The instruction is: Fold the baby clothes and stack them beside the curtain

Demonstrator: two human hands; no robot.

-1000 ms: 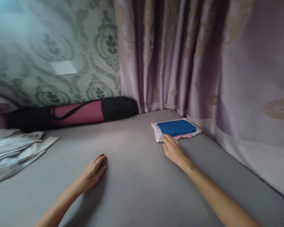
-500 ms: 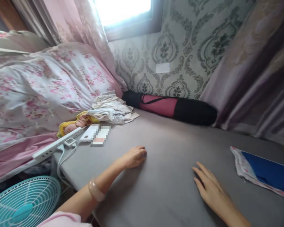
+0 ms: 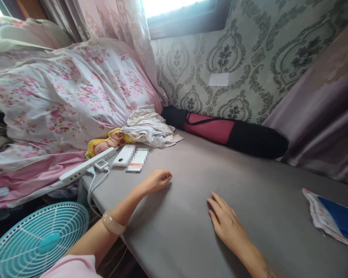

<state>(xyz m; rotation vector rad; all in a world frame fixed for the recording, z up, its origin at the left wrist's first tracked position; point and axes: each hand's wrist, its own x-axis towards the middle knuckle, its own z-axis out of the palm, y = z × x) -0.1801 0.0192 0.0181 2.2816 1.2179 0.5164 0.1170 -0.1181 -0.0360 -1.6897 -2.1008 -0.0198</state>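
Observation:
My left hand [image 3: 159,180] is over the grey sheet [image 3: 188,227], its fingers curled in and closed, with nothing showing in them. Its fingertips are partly hidden from me. A pale bangle [image 3: 113,222] circles that wrist. To the right and nearer to me, my right hand [image 3: 226,222] has its fingers stretched forward and slightly apart, low over the same sheet and holding nothing. Beyond my left hand lie a flat item with a blurred-out face [image 3: 137,160] and a white device with a dark round spot [image 3: 123,156].
A white power strip [image 3: 84,170] with plugs and cables lies along the left edge. A teal fan [image 3: 49,243] stands below it. Crumpled cloth [image 3: 150,129] and a yellow plush item [image 3: 104,146] are behind. A black and red long bag [image 3: 208,129] lies along the wall. Folded blue-and-white fabric [image 3: 336,218] is at right.
The view has turned a little to the right. My right hand has moved left, closer to my left hand. My left hand stays curled near the same part of the sheet.

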